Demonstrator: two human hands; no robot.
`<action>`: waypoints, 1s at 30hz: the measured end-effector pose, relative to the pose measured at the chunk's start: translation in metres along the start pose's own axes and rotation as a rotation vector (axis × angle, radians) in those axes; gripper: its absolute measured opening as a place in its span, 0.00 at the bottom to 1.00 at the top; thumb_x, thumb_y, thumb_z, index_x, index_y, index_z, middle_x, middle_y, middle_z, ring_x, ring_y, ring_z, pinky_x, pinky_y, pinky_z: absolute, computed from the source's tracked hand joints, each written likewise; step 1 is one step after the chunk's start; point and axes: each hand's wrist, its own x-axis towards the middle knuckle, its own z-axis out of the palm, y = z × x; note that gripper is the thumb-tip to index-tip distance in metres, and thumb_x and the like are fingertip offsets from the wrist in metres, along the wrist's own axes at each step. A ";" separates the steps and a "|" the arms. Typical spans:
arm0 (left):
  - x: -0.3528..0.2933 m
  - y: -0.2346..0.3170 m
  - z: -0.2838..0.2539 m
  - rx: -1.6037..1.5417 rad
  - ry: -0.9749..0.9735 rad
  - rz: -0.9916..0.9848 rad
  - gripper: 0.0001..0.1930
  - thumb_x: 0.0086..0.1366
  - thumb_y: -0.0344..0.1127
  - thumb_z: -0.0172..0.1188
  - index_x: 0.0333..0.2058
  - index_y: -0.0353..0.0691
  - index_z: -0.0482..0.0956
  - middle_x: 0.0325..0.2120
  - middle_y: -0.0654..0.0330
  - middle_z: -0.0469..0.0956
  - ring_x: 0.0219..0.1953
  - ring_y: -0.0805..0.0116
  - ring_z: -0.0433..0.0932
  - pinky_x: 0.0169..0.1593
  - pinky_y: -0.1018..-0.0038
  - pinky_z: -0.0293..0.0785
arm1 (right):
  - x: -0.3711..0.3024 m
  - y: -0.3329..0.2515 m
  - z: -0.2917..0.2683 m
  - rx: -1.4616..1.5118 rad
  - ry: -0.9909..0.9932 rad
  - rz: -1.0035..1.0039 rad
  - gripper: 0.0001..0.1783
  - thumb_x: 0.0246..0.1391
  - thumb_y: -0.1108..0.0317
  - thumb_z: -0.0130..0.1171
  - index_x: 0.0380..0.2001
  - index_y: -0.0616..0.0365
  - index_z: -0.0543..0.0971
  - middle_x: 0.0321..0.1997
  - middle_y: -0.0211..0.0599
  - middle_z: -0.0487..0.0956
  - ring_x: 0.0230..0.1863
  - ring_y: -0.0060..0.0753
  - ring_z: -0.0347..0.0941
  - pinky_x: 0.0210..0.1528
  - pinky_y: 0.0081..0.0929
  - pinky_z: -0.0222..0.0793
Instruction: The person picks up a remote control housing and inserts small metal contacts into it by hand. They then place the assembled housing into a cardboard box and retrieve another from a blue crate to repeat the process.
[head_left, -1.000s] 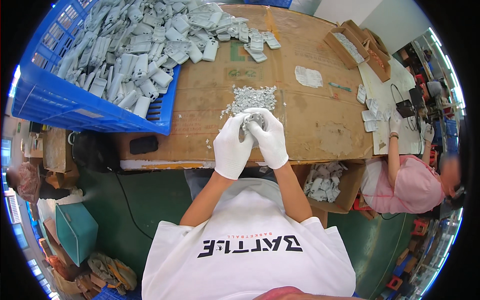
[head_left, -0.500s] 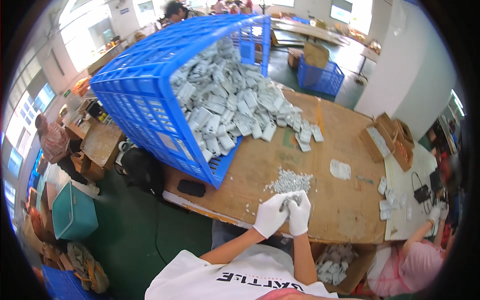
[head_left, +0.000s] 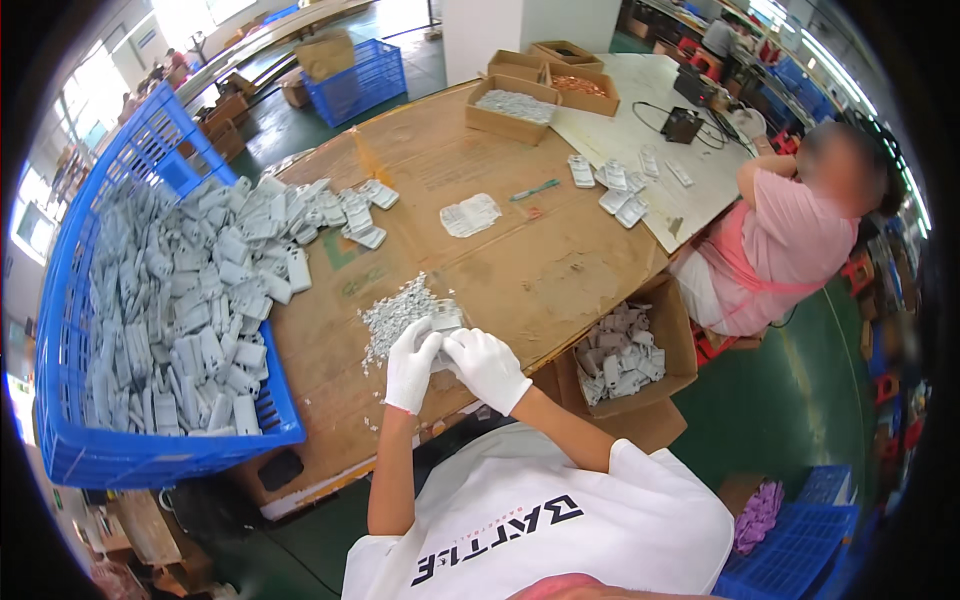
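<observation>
The left hand [head_left: 411,368] and right hand [head_left: 487,367] grip 1 pale casing [head_left: 448,317]. Small white parts [head_left: 393,316] lie just beside them on the bench [head_left: 530,255].

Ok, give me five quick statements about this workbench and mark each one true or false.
1. The left hand and the right hand both wear white gloves. True.

2. The blue crate stands on the person's right. False: the blue crate is on the left, with many pale cases in it.

3. The teal pen lies on top of the white paper. False: the teal pen lies apart from the white paper, to its right.

4. A pile of small white pieces lies on the table close to the hands. True.

5. The co-worker wears a blue top. False: the co-worker wears pink.
</observation>
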 end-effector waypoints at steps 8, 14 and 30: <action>0.039 -0.004 -0.023 0.227 0.057 0.219 0.21 0.64 0.28 0.59 0.55 0.32 0.75 0.48 0.52 0.80 0.47 0.64 0.81 0.51 0.70 0.76 | 0.062 0.165 -0.027 -0.420 0.130 0.089 0.10 0.51 0.68 0.58 0.38 0.52 0.76 0.34 0.43 0.75 0.34 0.46 0.74 0.36 0.42 0.73; 0.119 -0.034 -0.092 1.183 0.547 0.416 0.25 0.56 0.37 0.66 0.54 0.45 0.77 0.65 0.51 0.62 0.65 0.45 0.61 0.68 0.55 0.58 | 0.101 0.376 -0.073 -0.818 0.097 0.299 0.06 0.54 0.66 0.56 0.33 0.55 0.79 0.37 0.43 0.79 0.39 0.44 0.78 0.41 0.41 0.77; 0.176 -0.017 -0.172 1.488 0.495 0.043 0.16 0.59 0.48 0.66 0.45 0.56 0.78 0.37 0.51 0.80 0.37 0.51 0.83 0.41 0.57 0.78 | 0.083 0.112 0.034 0.061 -0.120 -0.314 0.08 0.51 0.73 0.56 0.35 0.47 0.78 0.36 0.32 0.74 0.40 0.38 0.75 0.39 0.32 0.76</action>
